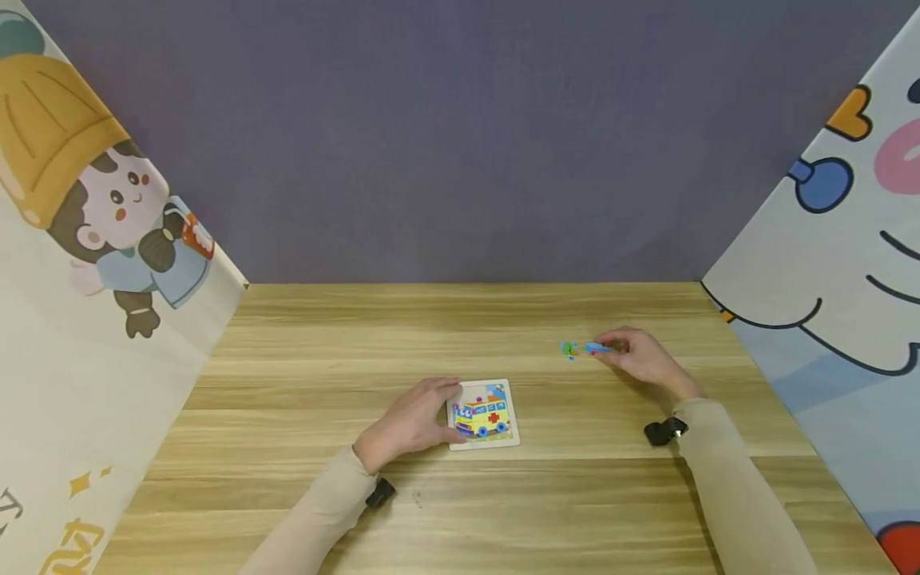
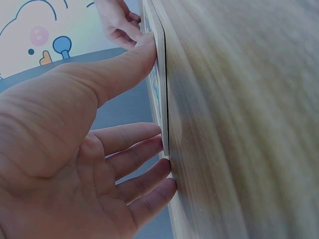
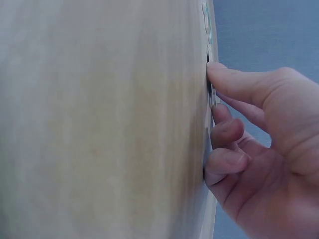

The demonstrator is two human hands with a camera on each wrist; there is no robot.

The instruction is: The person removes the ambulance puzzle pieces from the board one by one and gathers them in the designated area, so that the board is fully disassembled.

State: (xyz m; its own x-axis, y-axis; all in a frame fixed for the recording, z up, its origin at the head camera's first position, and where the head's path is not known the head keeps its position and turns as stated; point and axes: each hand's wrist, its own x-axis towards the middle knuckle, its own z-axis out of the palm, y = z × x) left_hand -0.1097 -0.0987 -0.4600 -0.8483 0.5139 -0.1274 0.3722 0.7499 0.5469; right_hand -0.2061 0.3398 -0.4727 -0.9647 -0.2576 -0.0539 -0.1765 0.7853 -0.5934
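Observation:
A small square jigsaw puzzle board with a pale frame lies on the table, showing a yellow ambulance with a red cross. Part of its upper left shows bare backing. My left hand rests at the board's left side, thumb on the lower corner and relaxed fingers by the upper one. In the left wrist view the thumb lies on the board's edge. Farther back to the right, my right hand pinches a blue puzzle piece between thumb and fingers, low over the table.
Several small green and blue puzzle pieces lie just left of the right hand. The wooden table meets a grey-blue panel at the back. Walls with cartoon figures stand on both sides.

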